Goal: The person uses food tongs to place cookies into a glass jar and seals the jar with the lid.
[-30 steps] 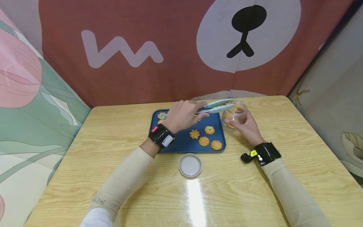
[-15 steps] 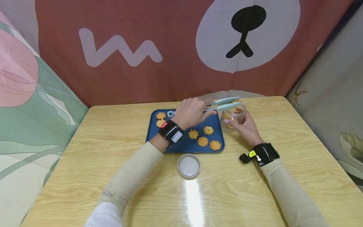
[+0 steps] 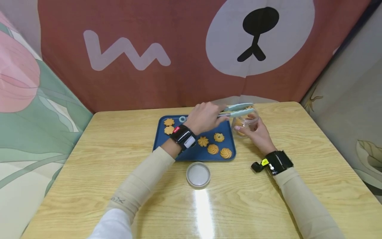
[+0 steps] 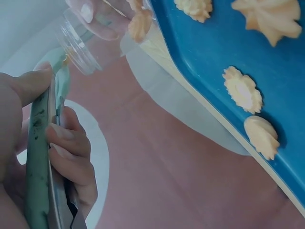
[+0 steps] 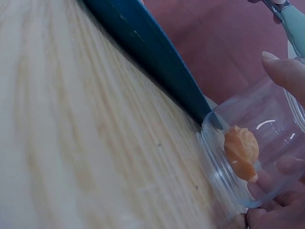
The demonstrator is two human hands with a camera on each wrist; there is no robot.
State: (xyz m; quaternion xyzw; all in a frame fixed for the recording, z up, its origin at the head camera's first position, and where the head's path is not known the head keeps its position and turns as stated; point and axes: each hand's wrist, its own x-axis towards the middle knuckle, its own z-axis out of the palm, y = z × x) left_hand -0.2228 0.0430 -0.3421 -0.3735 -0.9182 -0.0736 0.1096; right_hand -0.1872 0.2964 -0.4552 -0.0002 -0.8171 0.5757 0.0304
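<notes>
My left hand (image 3: 204, 117) grips a pair of tongs (image 3: 240, 113) with pale mint tips. A cookie (image 3: 249, 107) shows between the tips, over the mouth of a clear jar (image 3: 243, 122); most of it is hidden. My right hand (image 3: 260, 137) holds that jar at the tray's right end, fingers wrapped round its side. In the right wrist view, a swirled cookie (image 5: 240, 150) lies at the jar's bottom. Left of the jar is a blue tray (image 3: 161, 141) bearing several cookies (image 3: 225, 153), partly covered by my left arm.
A round, pale lid (image 3: 198, 175) lies on the wooden table (image 3: 238, 199) in front of the tray. A printed cloth (image 3: 185, 79) hangs behind the table. The ring end of the tongs (image 3: 182, 119) sits over the tray's far edge.
My left hand has moved right with the tongs, bringing their tips and the cookie over the jar mouth. In the last half second it shifts only slightly. My right hand stays with the jar.
</notes>
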